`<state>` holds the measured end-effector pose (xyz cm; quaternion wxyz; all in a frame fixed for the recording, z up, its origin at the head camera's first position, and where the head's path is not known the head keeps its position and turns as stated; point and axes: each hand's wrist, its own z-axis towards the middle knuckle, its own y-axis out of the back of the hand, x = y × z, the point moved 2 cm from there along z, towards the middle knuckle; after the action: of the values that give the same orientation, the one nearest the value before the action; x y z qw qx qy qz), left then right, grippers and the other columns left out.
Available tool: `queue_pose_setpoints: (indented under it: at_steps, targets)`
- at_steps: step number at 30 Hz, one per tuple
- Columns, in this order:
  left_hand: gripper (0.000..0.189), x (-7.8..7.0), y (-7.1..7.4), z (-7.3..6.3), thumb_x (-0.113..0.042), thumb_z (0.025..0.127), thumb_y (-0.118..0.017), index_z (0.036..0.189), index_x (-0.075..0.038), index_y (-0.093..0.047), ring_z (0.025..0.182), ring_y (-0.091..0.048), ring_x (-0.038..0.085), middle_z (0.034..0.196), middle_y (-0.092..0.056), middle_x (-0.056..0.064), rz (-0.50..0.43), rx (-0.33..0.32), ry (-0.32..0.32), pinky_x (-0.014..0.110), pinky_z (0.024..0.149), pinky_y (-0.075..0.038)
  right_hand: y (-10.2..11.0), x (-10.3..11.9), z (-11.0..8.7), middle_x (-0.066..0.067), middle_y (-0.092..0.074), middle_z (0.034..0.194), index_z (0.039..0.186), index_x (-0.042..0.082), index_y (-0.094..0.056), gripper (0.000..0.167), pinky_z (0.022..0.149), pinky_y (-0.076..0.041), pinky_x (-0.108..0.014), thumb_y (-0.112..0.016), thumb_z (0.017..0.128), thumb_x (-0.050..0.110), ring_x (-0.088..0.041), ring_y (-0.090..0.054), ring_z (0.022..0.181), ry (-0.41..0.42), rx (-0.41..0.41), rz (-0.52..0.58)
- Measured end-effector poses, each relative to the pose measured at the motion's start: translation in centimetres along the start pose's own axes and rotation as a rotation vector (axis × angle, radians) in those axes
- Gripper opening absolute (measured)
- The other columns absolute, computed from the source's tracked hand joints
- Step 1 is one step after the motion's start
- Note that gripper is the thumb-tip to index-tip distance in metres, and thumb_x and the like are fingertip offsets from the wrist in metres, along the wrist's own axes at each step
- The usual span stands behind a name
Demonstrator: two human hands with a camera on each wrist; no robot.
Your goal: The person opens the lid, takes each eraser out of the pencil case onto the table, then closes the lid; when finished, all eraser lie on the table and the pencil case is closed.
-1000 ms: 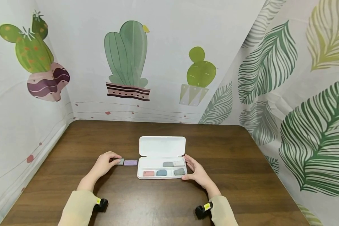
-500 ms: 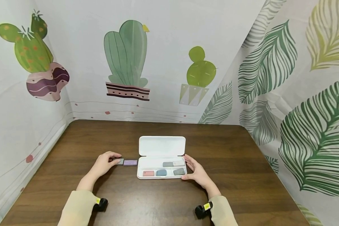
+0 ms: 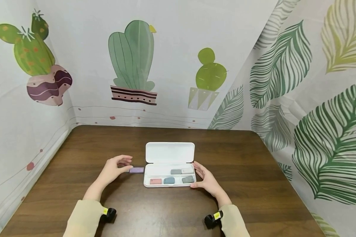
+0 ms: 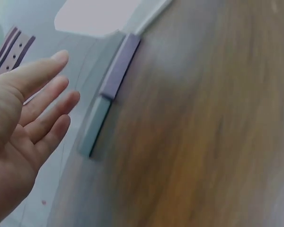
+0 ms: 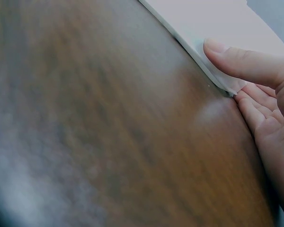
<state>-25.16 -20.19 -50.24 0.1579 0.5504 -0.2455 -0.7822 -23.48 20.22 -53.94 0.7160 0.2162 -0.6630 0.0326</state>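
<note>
A white hinged case [image 3: 157, 168] lies with its lid [image 3: 170, 152] raised. My right hand [image 3: 207, 181] holds its right end, thumb at the front corner and fingers along the side. To the left of the case lie a purple bar-shaped block [image 3: 136, 170] and a grey-green block [image 4: 95, 125], end to end on the table. My left hand [image 3: 114, 169] hovers beside them, fingers loosely bent and nothing in its grasp; in the head view it mostly hides the grey-green block. The left wrist view shows a gap between fingers and blocks.
Inside the case sit a pink block [image 3: 155, 181], a blue block [image 3: 169, 180] and a dark grey block [image 3: 188, 179] in front. A grey block [image 3: 175, 171] and a white block [image 3: 187, 171] lie behind. Patterned cloth [image 3: 178, 65] borders the brown table [image 3: 166, 210].
My left hand has let go of the grey-green block and shifted slightly right toward the purple one, its fingers spreading. The right hand and the case have stayed in place.
</note>
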Motion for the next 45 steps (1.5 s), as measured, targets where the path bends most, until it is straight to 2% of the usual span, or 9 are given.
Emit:
queue_pose_setpoints:
  at_steps: [6, 14, 19, 22, 25, 32, 35, 41, 45]
  targets:
    - [0.031, -2.1, -2.3, 1.0, -0.009, 0.083, -0.077, 0.11, 0.001, -0.069, 0.09, -0.071, 0.024, 0.1, -0.074, 0.014, -0.054, 0.012, -0.067, 0.039, 0.084, -0.057, 0.1, 0.0, 0.0, -0.023, -0.033, 0.155, 0.15, -0.007, -0.024, 0.102, 0.115, -0.031, -0.026, -0.086, 0.069, 0.001, -0.036, -0.03, 0.145, -0.006, -0.001, 0.013]
    - [0.032, -5.6, -6.3, 2.1, -0.012, 0.086, -0.074, 0.114, 0.0, -0.068, 0.098, -0.069, 0.029, 0.103, -0.074, 0.012, -0.023, 0.147, -0.078, 0.045, 0.089, -0.054, 0.0, 0.1, -0.1, -0.026, -0.033, 0.154, 0.15, -0.008, -0.024, 0.102, 0.115, -0.031, -0.03, -0.086, 0.069, 0.001, -0.039, -0.03, 0.144, 0.01, -0.002, 0.008]
    - [0.036, -6.7, -8.8, 2.5, -0.015, 0.087, -0.073, 0.12, 0.0, -0.066, 0.102, -0.067, 0.029, 0.106, -0.073, 0.012, -0.003, 0.246, -0.042, 0.045, 0.091, -0.052, 0.0, 0.0, 0.0, -0.028, -0.033, 0.153, 0.149, -0.009, -0.024, 0.1, 0.115, -0.031, -0.03, -0.085, 0.07, -0.001, -0.041, -0.03, 0.143, 0.023, -0.002, 0.004]
    - [0.037, -7.0, -10.1, 2.8, -0.015, 0.087, -0.073, 0.12, 0.0, -0.066, 0.104, -0.066, 0.03, 0.108, -0.072, 0.012, -0.003, 0.276, -0.011, 0.046, 0.093, -0.051, 0.0, -0.1, 0.0, -0.028, -0.034, 0.153, 0.149, -0.009, -0.025, 0.1, 0.114, -0.032, -0.026, -0.084, 0.069, -0.003, -0.042, -0.03, 0.143, 0.02, -0.009, 0.006]
    - [0.038, -7.3, -11.2, 3.1, -0.015, 0.086, -0.074, 0.12, 0.0, -0.066, 0.104, -0.066, 0.03, 0.109, -0.072, 0.011, 0.009, 0.291, -0.001, 0.045, 0.093, -0.052, 0.0, -0.1, 0.0, -0.027, -0.034, 0.153, 0.149, -0.009, -0.025, 0.1, 0.114, -0.032, -0.026, -0.084, 0.07, -0.003, -0.041, -0.03, 0.143, 0.014, -0.014, 0.01]
    - [0.034, -7.9, -13.2, 3.7, -0.012, 0.085, -0.074, 0.115, 0.001, -0.069, 0.101, -0.067, 0.03, 0.107, -0.072, 0.013, 0.032, 0.313, -0.073, 0.042, 0.09, -0.053, 0.0, 0.0, -0.1, -0.029, -0.032, 0.153, 0.149, -0.01, -0.023, 0.099, 0.116, -0.026, -0.04, -0.084, 0.071, -0.003, -0.042, -0.028, 0.144, 0.014, -0.003, 0.027]
    - [0.031, -8.0, -13.8, 3.8, -0.012, 0.086, -0.073, 0.114, -0.001, -0.07, 0.099, -0.067, 0.027, 0.106, -0.072, 0.012, 0.064, 0.303, -0.069, 0.04, 0.089, -0.053, 0.0, 0.0, 0.0, -0.029, -0.032, 0.153, 0.149, -0.01, -0.023, 0.099, 0.116, -0.028, -0.038, -0.084, 0.072, -0.002, -0.043, -0.029, 0.143, 0.025, 0.005, 0.014]
    - [0.026, -8.3, -14.5, 3.9, -0.011, 0.087, -0.072, 0.11, 0.0, -0.072, 0.092, -0.067, 0.025, 0.1, -0.072, 0.012, 0.148, 0.275, -0.1, 0.039, 0.085, -0.053, 0.0, 0.1, -0.1, -0.026, -0.034, 0.153, 0.15, -0.008, -0.024, 0.101, 0.113, -0.033, -0.023, -0.085, 0.07, 0.0, -0.04, -0.031, 0.143, 0.011, -0.004, -0.002]
    - [0.023, -8.6, -14.5, 3.8, -0.01, 0.088, -0.07, 0.108, 0.0, -0.072, 0.092, -0.066, 0.025, 0.098, -0.071, 0.013, 0.178, 0.266, -0.117, 0.042, 0.086, -0.053, 0.0, 0.2, -0.1, -0.024, -0.033, 0.155, 0.15, -0.007, -0.023, 0.101, 0.115, -0.031, -0.028, -0.085, 0.071, 0.001, -0.037, -0.03, 0.145, 0.005, 0.0, 0.016]
